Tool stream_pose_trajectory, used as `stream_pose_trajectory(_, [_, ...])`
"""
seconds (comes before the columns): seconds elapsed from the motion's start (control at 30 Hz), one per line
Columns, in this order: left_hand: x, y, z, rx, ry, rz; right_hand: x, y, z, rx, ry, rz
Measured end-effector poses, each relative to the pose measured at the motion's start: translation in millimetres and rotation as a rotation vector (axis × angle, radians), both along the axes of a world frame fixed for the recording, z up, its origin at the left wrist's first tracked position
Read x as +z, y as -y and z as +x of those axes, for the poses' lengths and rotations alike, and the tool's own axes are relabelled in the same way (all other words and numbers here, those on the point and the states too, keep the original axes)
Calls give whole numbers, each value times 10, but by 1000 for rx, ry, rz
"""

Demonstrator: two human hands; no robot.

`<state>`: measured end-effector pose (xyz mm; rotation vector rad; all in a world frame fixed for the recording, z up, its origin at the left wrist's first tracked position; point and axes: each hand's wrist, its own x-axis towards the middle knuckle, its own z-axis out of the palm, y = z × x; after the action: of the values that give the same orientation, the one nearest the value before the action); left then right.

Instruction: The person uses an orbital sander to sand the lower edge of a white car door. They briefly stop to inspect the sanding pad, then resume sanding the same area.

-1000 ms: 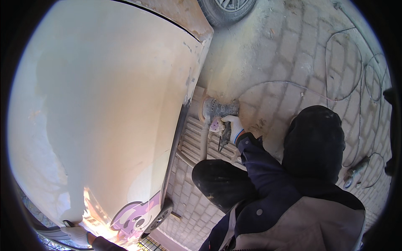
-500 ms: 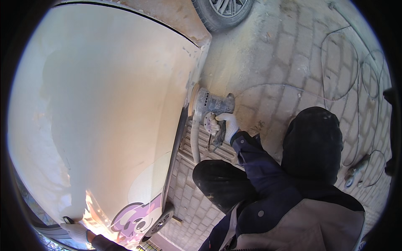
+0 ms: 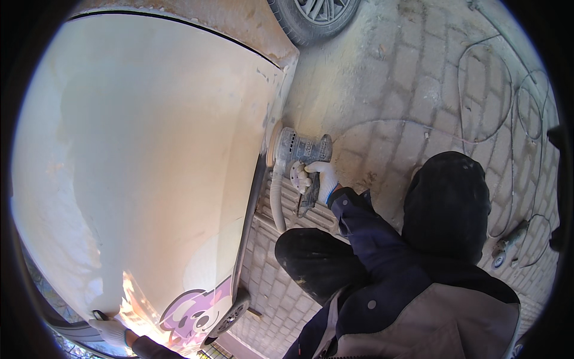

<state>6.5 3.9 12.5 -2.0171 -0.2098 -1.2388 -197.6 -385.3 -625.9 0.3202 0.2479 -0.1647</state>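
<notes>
My right hand (image 3: 323,178), in a white knit glove, grips the handle of a dusty blue-grey power sander (image 3: 303,147). The sander lies on its side, its round pad (image 3: 274,143) against the lower edge of a car door (image 3: 161,143). A ribbed grey hose (image 3: 276,202) hangs from it. The door is pale, with beige sanded patches. At the lower left, my gloved left hand (image 3: 112,332) is closed at a small black part (image 3: 100,315) that looks like the door handle; its fingertips are partly hidden.
A purple and white cartoon decal (image 3: 194,316) covers part of the bodywork. One car wheel (image 3: 317,18) stands at the top, another (image 3: 232,317) below. Brick paving (image 3: 412,78) carries a looped cable (image 3: 459,78) and an angle grinder (image 3: 508,245). My bent knees (image 3: 445,206) are close by.
The view has shifted slightly. My right hand keeps the sander at nearly the same spot on the door's lower edge, and my left hand stays by the black part.
</notes>
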Motion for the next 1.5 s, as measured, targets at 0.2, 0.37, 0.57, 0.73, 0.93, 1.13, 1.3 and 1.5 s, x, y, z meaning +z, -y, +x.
stream_pose_trajectory(0.2, [-13, 59, -54, 25, -4, 7, -31, 64, 29, -27, 61, 30])
stream_pose_trajectory(0.37, [-41, 166, -118, 18, -29, -76, -44, 85, 38, -23, 17, 33])
stream_pose_trajectory(0.57, [-92, 217, -123, -53, 5, -52, -62, 22, 40, -3, 20, 13])
stream_pose_trajectory(0.73, [-38, 129, -121, 4, -33, -30, -60, 124, 45, -58, 15, 8])
stream_pose_trajectory(0.93, [-43, 127, -89, -7, 0, -16, 52, 142, 8, 79, -105, 92])
stream_pose_trajectory(1.13, [36, -28, -46, 70, -22, -60, 42, 242, 16, -45, -29, 32])
stream_pose_trajectory(1.3, [104, -228, 101, 67, 10, 31, 59, 194, 23, 71, -144, 40])
stream_pose_trajectory(1.5, [202, -456, 221, -43, 7, -140, 57, 287, 11, -67, -28, -21])
